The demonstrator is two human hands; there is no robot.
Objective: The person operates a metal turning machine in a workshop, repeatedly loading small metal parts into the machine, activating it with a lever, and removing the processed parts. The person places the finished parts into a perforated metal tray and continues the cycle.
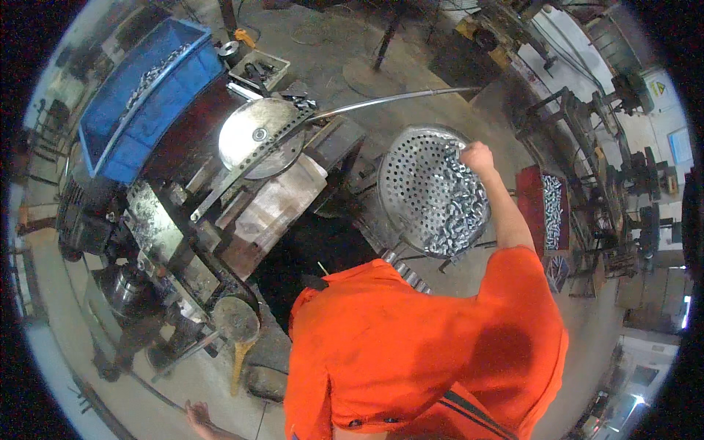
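Hands first: the right hand [477,156] is closed on the far rim of a perforated metal basket [419,183], which sits tilted just right of the big machine [220,198]. Small shiny metal parts [456,216] are heaped in the basket's lower side, so I judge it part-loaded and not yet emptied. A blue crate [139,95] lies beyond the machine, and a red tray [546,213] of similar parts stands to the right. An orange shirt [418,345] hides the left hand; whether it holds anything cannot be told.
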